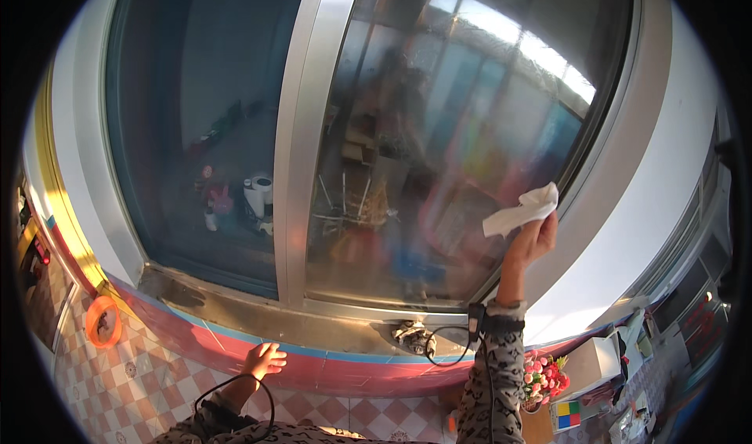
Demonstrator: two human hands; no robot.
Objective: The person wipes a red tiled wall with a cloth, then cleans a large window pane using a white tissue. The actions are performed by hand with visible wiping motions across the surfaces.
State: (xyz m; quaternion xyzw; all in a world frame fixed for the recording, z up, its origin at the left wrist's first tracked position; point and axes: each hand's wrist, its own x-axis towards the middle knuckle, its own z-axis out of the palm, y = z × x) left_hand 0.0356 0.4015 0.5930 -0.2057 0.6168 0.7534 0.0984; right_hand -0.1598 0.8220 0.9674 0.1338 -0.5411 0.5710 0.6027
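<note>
My right hand is raised at the lower right of a glass window pane, close to its side frame. Pinched in its fingers is a white tissue or thin cloth, crumpled and hanging to the left; whether it touches the glass I cannot tell. Low on the left, my left hand hangs in front of the tiled wall below the sill, its fingers apart and holding nothing. On the concrete sill lies a crumpled dark-and-light rag, left of my right forearm.
An aluminium post parts the clear pane from a darker left pane. An orange basin stands on the checkered floor. Pink and red flowers and a white box are at lower right. Black cables loop from both wrists.
</note>
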